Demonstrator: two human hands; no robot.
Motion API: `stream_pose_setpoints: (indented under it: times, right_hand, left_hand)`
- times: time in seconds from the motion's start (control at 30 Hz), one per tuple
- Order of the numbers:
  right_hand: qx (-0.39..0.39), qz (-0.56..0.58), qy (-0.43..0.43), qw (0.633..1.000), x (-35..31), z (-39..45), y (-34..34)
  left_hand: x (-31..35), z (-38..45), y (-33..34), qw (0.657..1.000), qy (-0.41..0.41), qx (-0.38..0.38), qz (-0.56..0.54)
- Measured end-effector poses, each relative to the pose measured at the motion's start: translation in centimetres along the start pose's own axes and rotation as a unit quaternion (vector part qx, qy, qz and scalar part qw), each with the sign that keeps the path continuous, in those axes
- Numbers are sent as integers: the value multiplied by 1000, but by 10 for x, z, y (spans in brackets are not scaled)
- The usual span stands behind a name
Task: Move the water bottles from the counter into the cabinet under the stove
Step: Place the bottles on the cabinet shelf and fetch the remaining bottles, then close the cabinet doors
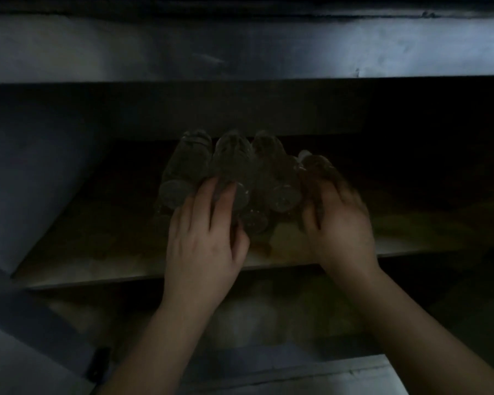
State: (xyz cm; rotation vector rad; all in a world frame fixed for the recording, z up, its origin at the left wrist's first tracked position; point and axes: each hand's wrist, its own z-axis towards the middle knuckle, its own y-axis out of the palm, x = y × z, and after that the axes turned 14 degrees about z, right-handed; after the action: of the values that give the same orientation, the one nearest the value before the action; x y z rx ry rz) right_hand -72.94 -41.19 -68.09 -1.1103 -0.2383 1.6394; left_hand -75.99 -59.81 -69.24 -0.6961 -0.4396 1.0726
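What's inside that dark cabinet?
Water bottles lying side by side on the shelf, with the left hand and right hand on them. The back is too dark to see.

The bottles (231,163) under the fingers (226,195) look clear grey, with paler round bottoms. The shelf (97,252) beneath the fingers is dull tan-brown. The wall (40,166) left of them is pale bluish grey.

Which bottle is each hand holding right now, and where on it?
Left hand rests fingers on a middle bottle's near end; right hand covers the rightmost bottle. Firm grip: cannot tell.
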Motion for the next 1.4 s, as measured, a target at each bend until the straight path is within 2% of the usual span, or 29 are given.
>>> stream_pose_setpoints:
  times: [0.17,0.27,0.37,0.5,0.67,0.8,1.0,1.1,1.23,1.4]
  right_hand:
    - [5,-14,-49,999,13,-22,-9]
    - [-64,-39,-64,995,11,-42,-26]
    - [-112,-24,-25,993,6,-56,-48]
    - [-173,-18,60,983,-2,-79,-81]
    - [-238,-13,96,966,-42,-100,-148]
    - [-309,-35,86,947,-83,-102,-215]
    - [-387,-54,77,917,-166,-93,-320]
    - [-397,-73,77,912,-208,-102,-368]
    - [-377,-103,81,917,-249,-120,-426]
    - [-333,-105,96,932,-264,-140,-479]
  left_hand:
    - [11,-2,0,998,57,-15,-28]
    - [23,-4,-20,992,61,-98,-43]
    - [26,-4,-47,977,40,-207,-19]
    - [20,0,-81,955,72,-289,-8]
    - [30,1,-159,913,74,-401,-4]
    - [48,-4,-245,886,56,-460,-10]
    - [44,5,-383,859,77,-505,-26]
    - [33,18,-432,866,118,-486,-12]
    - [38,40,-479,875,198,-441,-23]
    - [57,49,-516,852,286,-437,-37]
